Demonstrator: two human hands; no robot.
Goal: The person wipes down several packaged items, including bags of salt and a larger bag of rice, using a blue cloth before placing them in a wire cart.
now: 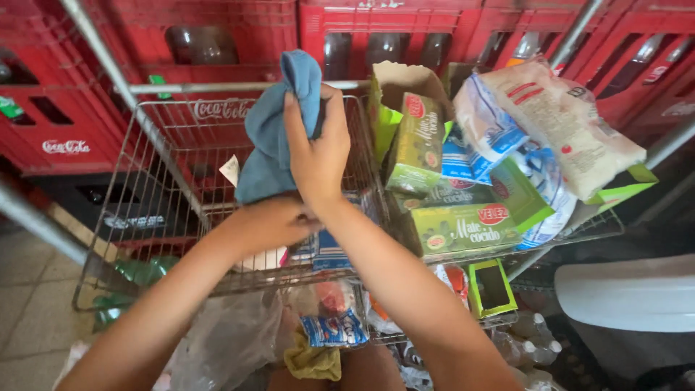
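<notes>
Low in the frame, the left hand (279, 221) reaches under the cloth, grip unclear; mid-frame, the right hand (317, 148) clasps a blue cloth (271, 137) above the wire basket (166, 210); green boxes (463, 228) at right.

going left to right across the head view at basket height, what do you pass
red crates → wire basket → blue cloth → right hand gripping the cloth → green boxes → white bags
</notes>
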